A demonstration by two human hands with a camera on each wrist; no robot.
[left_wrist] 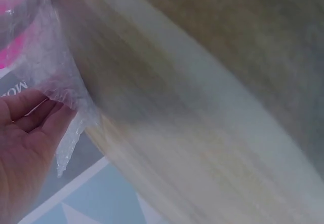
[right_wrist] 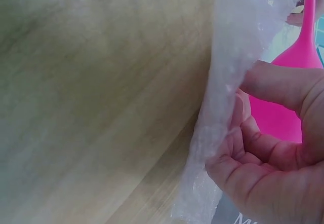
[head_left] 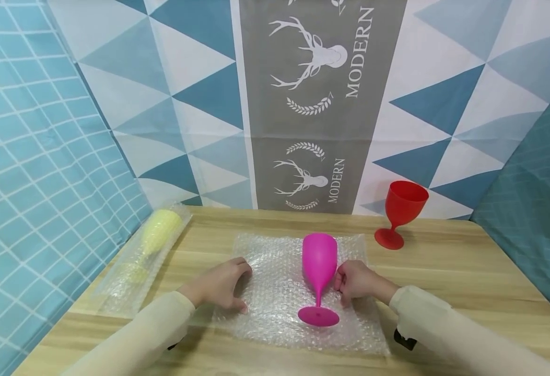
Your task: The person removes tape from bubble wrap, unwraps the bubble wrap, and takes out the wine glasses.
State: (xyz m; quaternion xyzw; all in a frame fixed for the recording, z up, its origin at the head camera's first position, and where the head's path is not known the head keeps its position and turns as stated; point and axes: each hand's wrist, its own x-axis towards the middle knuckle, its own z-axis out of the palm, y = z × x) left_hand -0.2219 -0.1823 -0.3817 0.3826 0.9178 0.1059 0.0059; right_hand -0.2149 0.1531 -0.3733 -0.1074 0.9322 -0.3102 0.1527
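A pink plastic goblet lies on its side on a sheet of bubble wrap, its round foot towards me. My left hand is at the sheet's left edge, thumb and fingers spread apart from above. In the left wrist view, its curled fingers hold that edge, and the wrap covers the fingertips. To the right of the goblet, my right hand grips the sheet's right side. The right wrist view shows its thumb and curled fingers pinching the wrap, the goblet behind them.
A red goblet stands upright at the back right of the wooden table. On the left lies a yellow goblet wrapped in bubble wrap. Patterned cloth walls close off the back and sides.
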